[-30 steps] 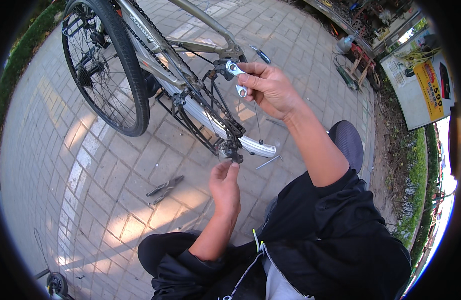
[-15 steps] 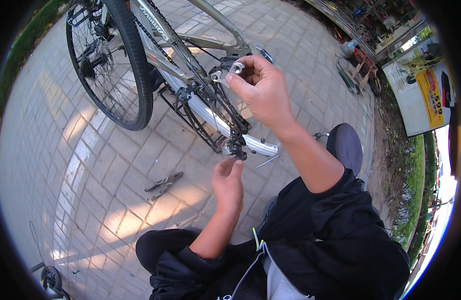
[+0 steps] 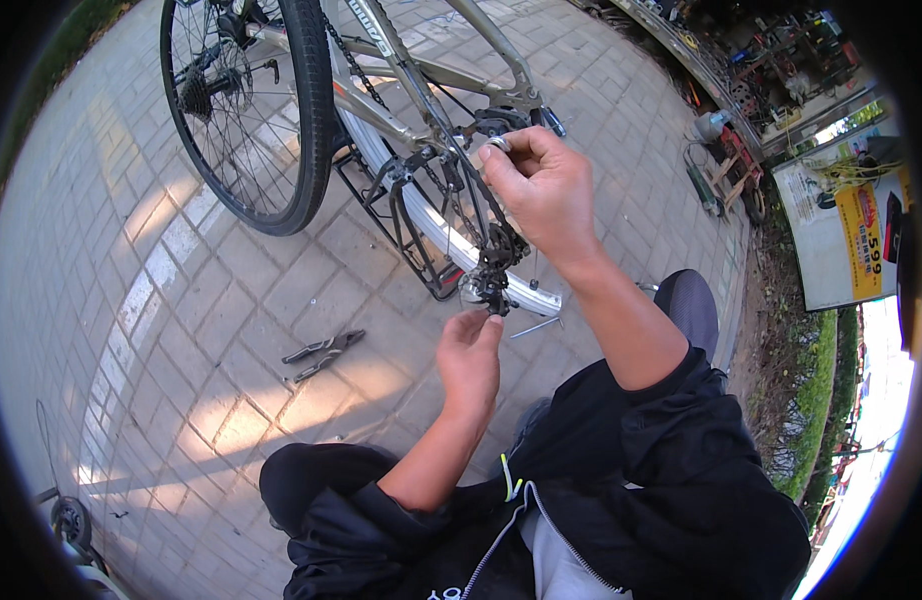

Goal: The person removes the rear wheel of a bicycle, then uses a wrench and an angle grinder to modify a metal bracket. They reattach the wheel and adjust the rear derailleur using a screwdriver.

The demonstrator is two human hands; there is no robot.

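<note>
My left hand (image 3: 469,362) pinches the lower end of a black rear derailleur (image 3: 493,278) that hangs beside the white mudguard (image 3: 433,225). Higher up, my right hand (image 3: 546,200) closes thumb and fingers round a small silver metal part (image 3: 497,145); its exact kind is hard to make out and the fingers hide much of it. Behind both hands stands the grey bicycle frame (image 3: 409,75). A wheel with a black tyre (image 3: 316,120) and a cassette (image 3: 194,93) is to its left, apart from the derailleur.
Pliers (image 3: 324,356) with dark handles lie on the paving left of my left hand. A thin metal rod-like tool (image 3: 537,327) rests by the mudguard's end. At the right are a red-framed machine (image 3: 726,165), a sign board (image 3: 846,235) and racks of tools (image 3: 781,70).
The silver part has turned and is now mostly covered by my right fingers. My view has shifted, so bicycle and wheel appear further right. My left hand keeps its pinch on the derailleur.
</note>
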